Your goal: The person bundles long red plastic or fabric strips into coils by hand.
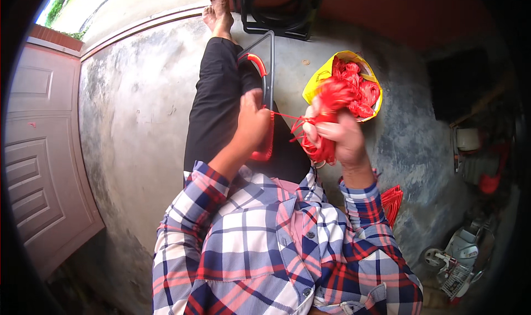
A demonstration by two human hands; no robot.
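Observation:
My right hand (349, 139) is wrapped round a bundle of glossy red cord (322, 148), whose upper end is smeared by motion. From this bundle a thin red strand (285, 115) runs across to my left hand (253, 121), which is closed in a fist on its end. Beside my left hand, over my lap, stands a grey metal tube frame (270, 55) with a red curved piece (255, 61) on it. More red material hangs just below that hand. Beyond my right hand a yellow bag (316, 82) holds several red cord bundles (365, 96).
My outstretched leg in black trousers (213, 88) lies on the grey concrete floor (133, 110). A black rack with coiled hose (282, 8) stands at the far end. More red cord (391, 201) lies by my right elbow. A panelled door (41, 160) is at left, a grey-white appliance (462, 251) lower right.

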